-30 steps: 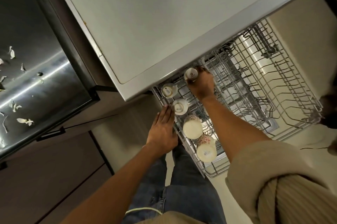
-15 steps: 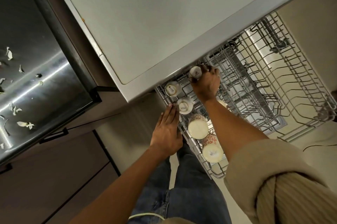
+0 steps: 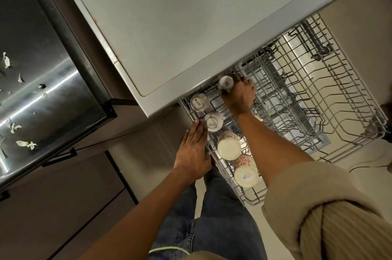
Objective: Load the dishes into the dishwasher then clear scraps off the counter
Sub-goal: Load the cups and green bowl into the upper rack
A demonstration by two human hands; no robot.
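Head view: small cup [image 3: 226, 86] is being gripped upside-down, base facing cam, by curled right hand [image 3: 239, 95] at rack [image 3: 318, 94], frame center; left hand [image 3: 194, 151] fingers are being held straight, together, against rack edge.

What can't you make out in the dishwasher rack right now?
Head view only:
- Small cup: body hidden by the right hand; whether seated, unclear.
- Rack back: hidden under the counter.
- Rack front corner: hidden by the beige sleeve.
- Left hand: contact with rack unclear.
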